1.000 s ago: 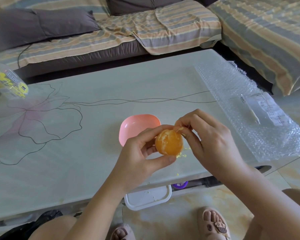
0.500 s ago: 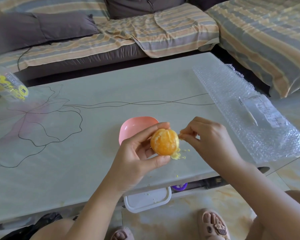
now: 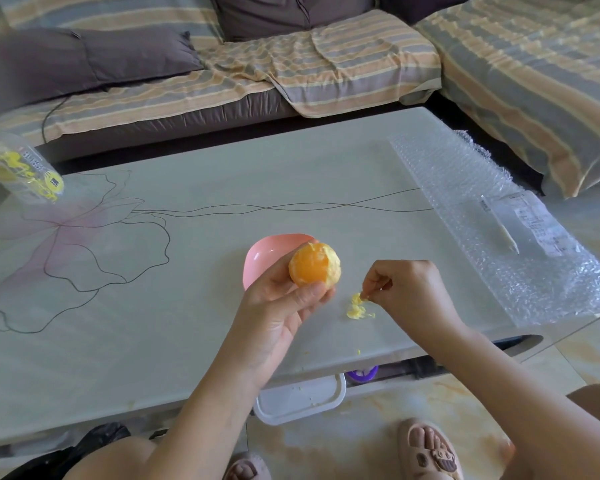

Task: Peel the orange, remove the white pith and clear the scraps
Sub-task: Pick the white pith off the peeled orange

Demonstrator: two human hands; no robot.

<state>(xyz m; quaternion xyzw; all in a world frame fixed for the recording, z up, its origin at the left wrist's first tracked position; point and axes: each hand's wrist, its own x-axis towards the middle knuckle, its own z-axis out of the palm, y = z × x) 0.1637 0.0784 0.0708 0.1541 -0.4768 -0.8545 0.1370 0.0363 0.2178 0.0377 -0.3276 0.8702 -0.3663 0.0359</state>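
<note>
Two hands in play over the pale table [image 3: 153, 358]. Holding the orange [image 3: 314, 265] up in the left hand [image 3: 278, 313], thumb clamped across its near underside, fingers curled round behind. Peeled already, bare segments showing, with a paler, fuzzy patch down the side facing the other hand. Lifted clear of the tabletop, resting on nothing but that grasp.

Over to the right hand [image 3: 407, 289]: fingers tucked in, thumb and forefinger nipped together on a pale yellow shred of pith [image 3: 361, 296]. Right under that pinch, on the table, a small heap of pith scraps [image 3: 356, 310], touching the shred or just short of it, hard to tell which. One more tiny yellow fleck nearer the table's front edge, well apart from the heap.

Just behind the left hand's grasp, partly hidden by orange and fingers, a pink bowl [image 3: 265, 254] sitting on the table. Beyond the right hand's pinch and out to its far side, a sheet of bubble wrap [image 3: 492, 188] along the table end, carrying a labelled clear packet [image 3: 534, 223] and a thin white stick [image 3: 506, 237].

Far out from the left hand, at the opposite corner, a clear plastic bottle [image 3: 18, 168] with yellow print, blurred. Below both wrists, under the table's front edge, a white tray [image 3: 302, 400] and something purple beside it, too hidden to name. Behind it all, a sofa [image 3: 326, 71] draped in striped covers, grey cushions on top. Down on the floor, slippered feet [image 3: 430, 452].
</note>
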